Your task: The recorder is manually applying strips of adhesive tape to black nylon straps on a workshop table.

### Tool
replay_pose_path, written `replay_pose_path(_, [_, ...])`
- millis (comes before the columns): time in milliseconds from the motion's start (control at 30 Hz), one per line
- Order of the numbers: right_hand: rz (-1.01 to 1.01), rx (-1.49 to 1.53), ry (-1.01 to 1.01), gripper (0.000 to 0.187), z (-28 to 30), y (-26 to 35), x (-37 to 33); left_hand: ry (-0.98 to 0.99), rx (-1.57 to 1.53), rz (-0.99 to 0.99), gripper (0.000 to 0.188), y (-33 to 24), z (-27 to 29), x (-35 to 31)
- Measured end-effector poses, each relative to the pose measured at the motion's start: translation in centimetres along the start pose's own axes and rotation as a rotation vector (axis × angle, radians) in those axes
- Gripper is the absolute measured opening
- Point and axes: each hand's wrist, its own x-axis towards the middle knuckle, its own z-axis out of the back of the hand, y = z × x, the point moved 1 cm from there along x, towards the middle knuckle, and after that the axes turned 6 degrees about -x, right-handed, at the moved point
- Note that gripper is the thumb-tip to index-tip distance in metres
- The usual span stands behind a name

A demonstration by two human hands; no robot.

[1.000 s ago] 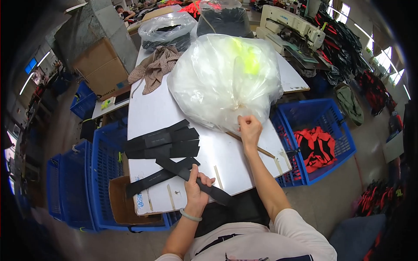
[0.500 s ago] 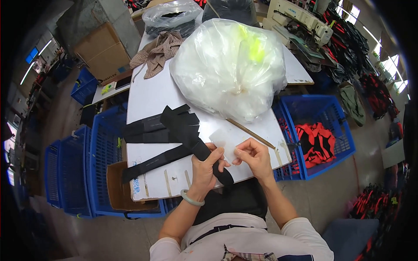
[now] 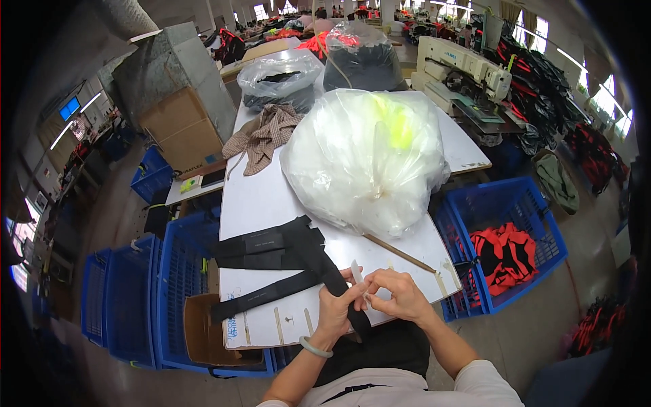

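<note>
My left hand [image 3: 337, 308] is closed on a small translucent white sheet [image 3: 356, 271], which stands up between its fingers. My right hand [image 3: 400, 295] pinches at the lower part of that sheet, thumb and forefinger together, close beside the left fingertips. Both hands are over the table's near edge. A black fabric strip [image 3: 333, 277] runs behind my left hand and down past the edge; whether the fingers also grip it is hidden. More flat black strips [image 3: 264, 247] lie overlapping to the left, with pale printed labels on them.
A big clear bag [image 3: 366, 163] of white and yellow-green contents fills the white table [image 3: 261, 193]. A wooden stick [image 3: 400, 253] and checked cloth [image 3: 264, 139] lie nearby. Blue crates flank the table; the right crate [image 3: 553, 241] holds red-black pieces. A cardboard box [image 3: 203, 332] stands at left.
The view has tilted up, so the scene sits lower. The white sheet, spread flatter before, now stands narrow and upright between my fingers. My hands have come closer together.
</note>
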Motion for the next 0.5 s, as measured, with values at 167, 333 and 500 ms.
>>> replay_pose_path(167, [0.103,-0.026,0.099,0.009,0.6,-0.9,0.1,0.058,-0.023,0.081,0.021,0.0,0.7,0.2])
replay_pose_path(333, [-0.011,0.058,0.124,0.015,-0.2,-0.7,0.4,0.039,-0.026,0.005,0.013,0.6,1.1,0.5])
replay_pose_path(500, [-0.324,0.368,0.082,0.02,-1.3,-0.6,-0.6,-0.073,-0.116,-0.054,0.011,-0.1,-0.4,0.0])
